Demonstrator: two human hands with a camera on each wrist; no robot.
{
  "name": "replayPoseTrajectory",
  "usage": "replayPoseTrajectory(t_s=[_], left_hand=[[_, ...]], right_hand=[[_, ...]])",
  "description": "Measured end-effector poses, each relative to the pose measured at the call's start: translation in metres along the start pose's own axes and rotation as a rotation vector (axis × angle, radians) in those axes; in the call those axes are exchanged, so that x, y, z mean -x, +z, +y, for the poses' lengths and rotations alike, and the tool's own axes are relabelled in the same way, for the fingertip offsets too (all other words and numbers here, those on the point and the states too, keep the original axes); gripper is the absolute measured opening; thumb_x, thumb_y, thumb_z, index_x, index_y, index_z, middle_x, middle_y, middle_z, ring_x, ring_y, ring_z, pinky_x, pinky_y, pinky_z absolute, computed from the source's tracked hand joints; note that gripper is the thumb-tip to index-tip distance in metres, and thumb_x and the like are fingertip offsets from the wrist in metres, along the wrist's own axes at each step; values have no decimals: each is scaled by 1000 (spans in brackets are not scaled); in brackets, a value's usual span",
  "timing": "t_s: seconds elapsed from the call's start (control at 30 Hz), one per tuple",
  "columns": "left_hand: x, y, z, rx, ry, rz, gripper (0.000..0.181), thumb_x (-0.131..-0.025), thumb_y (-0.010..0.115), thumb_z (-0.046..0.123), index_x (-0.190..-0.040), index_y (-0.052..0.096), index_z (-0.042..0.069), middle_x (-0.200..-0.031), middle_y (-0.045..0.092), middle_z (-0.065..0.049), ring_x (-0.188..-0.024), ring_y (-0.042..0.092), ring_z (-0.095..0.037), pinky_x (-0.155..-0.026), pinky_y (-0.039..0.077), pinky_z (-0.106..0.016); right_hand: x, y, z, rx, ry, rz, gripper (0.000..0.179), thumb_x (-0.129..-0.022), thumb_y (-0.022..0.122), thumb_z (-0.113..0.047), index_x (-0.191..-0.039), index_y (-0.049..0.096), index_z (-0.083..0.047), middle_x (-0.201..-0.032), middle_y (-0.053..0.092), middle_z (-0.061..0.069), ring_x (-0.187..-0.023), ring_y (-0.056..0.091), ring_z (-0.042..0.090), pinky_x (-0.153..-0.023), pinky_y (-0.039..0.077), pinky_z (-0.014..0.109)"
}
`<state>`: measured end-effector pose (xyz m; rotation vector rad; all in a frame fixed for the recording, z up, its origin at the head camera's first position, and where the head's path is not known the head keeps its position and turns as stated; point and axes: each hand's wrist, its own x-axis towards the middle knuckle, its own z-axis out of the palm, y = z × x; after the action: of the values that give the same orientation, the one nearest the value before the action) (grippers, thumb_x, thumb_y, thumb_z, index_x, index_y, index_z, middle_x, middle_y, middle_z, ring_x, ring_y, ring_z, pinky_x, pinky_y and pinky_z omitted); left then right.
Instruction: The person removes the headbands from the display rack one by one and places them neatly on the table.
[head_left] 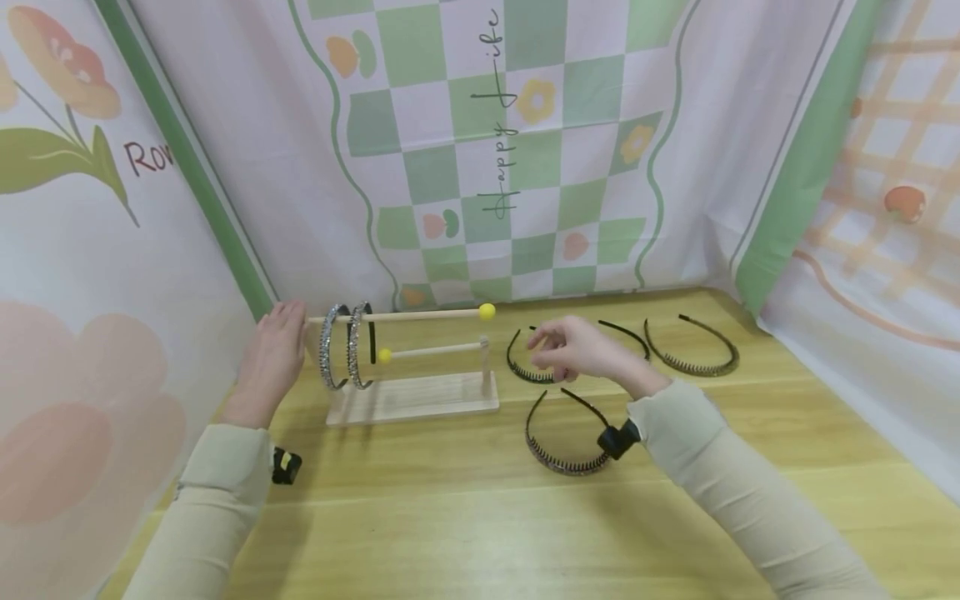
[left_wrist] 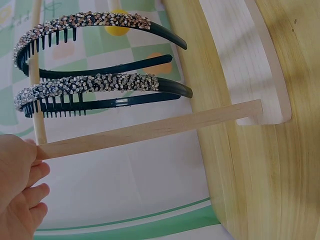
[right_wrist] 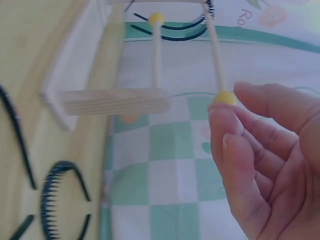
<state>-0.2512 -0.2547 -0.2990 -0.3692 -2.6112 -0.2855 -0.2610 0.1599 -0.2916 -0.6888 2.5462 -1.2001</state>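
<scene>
A pale wooden headband stand (head_left: 420,398) stands left of centre, with two rods ending in yellow balls. Two glittery headbands (left_wrist: 100,22) hang on its upper rod near the left post. My left hand (head_left: 273,358) grips the top of that post (left_wrist: 145,136); its thumb is out of sight in the left wrist view. Right of the stand, my right hand (head_left: 581,346) hovers over the table, fingers loosely bent, nothing between them. Below it lies a dark toothed headband (head_left: 517,367), partly hidden by the hand. Nearer the front lies another sparkly headband (head_left: 570,467).
At the right lies a brownish headband (head_left: 693,369), and beside it a black band (head_left: 626,330) passes behind the right forearm. Printed cloth (head_left: 420,108) surrounds the wooden table (head_left: 420,517) at the back and sides.
</scene>
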Motion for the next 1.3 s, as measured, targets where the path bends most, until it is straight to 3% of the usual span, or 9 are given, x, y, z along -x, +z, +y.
replayPoseTrajectory(t_s=[0.2,0.4,0.7,1.3], left_hand=[[-1,0,1,-11,-4,-8,38,-98,40,7,-131,36,-12,-132,37,-32,-125,30,-45,-108,17,-53],[-1,-1,3,-9,-8,-21,38,-99,39,8,-131,36,-12,-133,37,-32,-126,29,-45,-108,17,-52],[-2,0,3,-10,-6,-16,38,-99,38,8,-131,36,-12,-133,37,-32,-126,29,-45,-108,17,-53],[-1,-1,1,-6,-20,-22,40,-99,37,8,-134,33,-11,-134,35,-32,-127,27,-46,-109,15,-52]], right_hand=[[-16,-6,-25,29,10,48,27,-88,62,-16,-113,60,-5,-83,65,8,-64,62,28,-57,56,38],[-31,-8,-43,43,-40,64,32,-88,63,-16,-116,58,-3,-85,65,8,-62,62,24,-59,56,41],[-52,-7,-68,54,-72,76,33,-88,64,-18,-119,57,-8,-98,65,9,-64,62,24,-57,56,34],[-92,18,-104,64,-123,70,40,-86,66,-18,-123,54,-10,-97,61,5,-64,63,23,-57,57,34]])
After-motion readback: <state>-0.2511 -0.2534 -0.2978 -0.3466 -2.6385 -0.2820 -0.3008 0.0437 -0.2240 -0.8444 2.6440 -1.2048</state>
